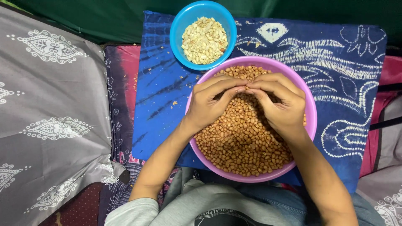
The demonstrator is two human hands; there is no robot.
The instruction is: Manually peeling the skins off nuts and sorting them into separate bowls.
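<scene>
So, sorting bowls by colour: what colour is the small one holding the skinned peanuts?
Bright blue; the small bowl shows clearly in the head view.

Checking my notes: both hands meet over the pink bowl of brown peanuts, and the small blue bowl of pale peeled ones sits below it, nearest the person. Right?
Not quite. The head view shows the blue bowl above the pink bowl, on the far side from the person. Both hands, left hand and right hand, do meet over the brown peanuts.
</scene>
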